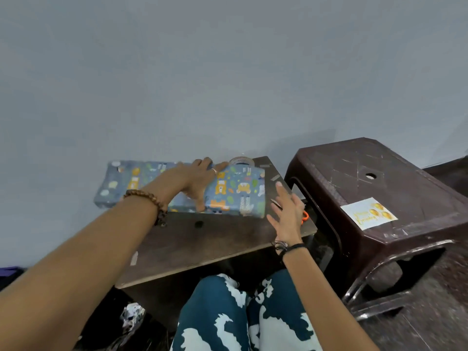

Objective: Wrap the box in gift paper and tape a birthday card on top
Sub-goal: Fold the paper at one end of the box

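Observation:
A long box wrapped in blue gift paper with bear prints (235,191) lies along the back of a small dark wooden table (215,239). My left hand (197,182) lies spread on top of the box, with fingers over its far edge and the thumb down its front face. To the right of the box, my right hand (287,210) hovers over the table with straight, spread fingers and holds nothing. A roll of clear tape (241,161) stands behind the box. On a brown plastic stool (379,188) at the right lies a pale birthday card with gold balloons (368,213).
An orange scissor handle (305,216) peeks out from behind my right hand at the table's right edge. Small pieces of tape (275,177) stick to the tabletop. A grey wall rises right behind the table. Crumpled paper (133,315) lies on the floor at lower left.

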`<state>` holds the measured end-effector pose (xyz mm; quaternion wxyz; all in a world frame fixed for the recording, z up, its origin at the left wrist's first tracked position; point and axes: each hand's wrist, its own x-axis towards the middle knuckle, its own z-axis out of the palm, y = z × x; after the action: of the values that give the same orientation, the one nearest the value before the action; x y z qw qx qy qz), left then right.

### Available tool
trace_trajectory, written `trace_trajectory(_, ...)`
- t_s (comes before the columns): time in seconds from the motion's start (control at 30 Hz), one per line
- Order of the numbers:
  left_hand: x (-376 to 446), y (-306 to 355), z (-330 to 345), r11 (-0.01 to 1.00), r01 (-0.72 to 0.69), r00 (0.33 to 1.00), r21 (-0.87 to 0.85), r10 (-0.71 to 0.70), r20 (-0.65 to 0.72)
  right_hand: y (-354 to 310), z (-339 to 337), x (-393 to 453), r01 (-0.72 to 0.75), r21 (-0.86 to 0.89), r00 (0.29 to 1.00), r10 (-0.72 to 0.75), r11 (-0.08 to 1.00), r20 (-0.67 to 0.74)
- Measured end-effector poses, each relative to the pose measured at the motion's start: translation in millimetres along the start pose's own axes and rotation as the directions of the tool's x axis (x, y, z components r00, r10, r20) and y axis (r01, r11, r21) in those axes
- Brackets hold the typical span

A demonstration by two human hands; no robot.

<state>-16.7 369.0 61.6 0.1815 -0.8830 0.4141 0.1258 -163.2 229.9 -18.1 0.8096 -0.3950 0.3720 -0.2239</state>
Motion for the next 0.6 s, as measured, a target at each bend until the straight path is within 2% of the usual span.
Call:
trace_trajectory(0.07,-13.7,1.7,-8.3,0.982,0.003,1.000,0.190,-0.001,-0.010,-12.6,2.0,-7.0,0.041,-0.066,0.991,-0.032,0.997,0.129)
trace_trajectory(0.17,-28.6,1.9,-15.4,0.899,-0.009,0.995,0.437,0.049,-0.081,-29.6,10.9,-13.4,0.153,-0.225,0.956,-0.086,0.962,0.281)
trace_trajectory(0.23,-38.8,1.7,-17.7,0.848,-0.016,0.986,0.529,0.102,-0.133,-39.8,14.8,-20.2,0.250,-0.326,0.912,-0.108,0.912,0.397)
trace_trajectory(0.33,-40.9,2.6,-16.2,0.838,-0.019,0.943,0.545,0.197,-0.269,-40.1,17.4,-21.4,0.322,-0.443,0.866,-0.071,0.837,0.495)
trace_trajectory(0.4,-42.9,4.8,-8.9,0.830,0.012,0.860,0.557,0.276,-0.429,-39.1,14.8,-22.4,0.377,-0.507,0.866,-0.100,0.775,0.490)
trace_trajectory(0.47,-40.8,4.1,4.5,0.847,0.064,0.744,0.528,0.312,-0.591,-41.6,12.6,-26.0,0.471,-0.531,0.847,-0.193,0.705,0.495)
trace_trajectory(0.53,-40.9,10.0,14.4,0.883,0.132,0.656,0.450,0.263,-0.707,-46.4,12.5,-29.6,0.575,-0.531,0.802,-0.299,0.622,0.517)
trace_trajectory(0.6,-37.0,25.2,25.5,0.928,0.213,0.583,0.306,0.131,-0.802,-51.4,14.7,-34.2,0.658,-0.560,0.752,-0.398,0.504,0.525)
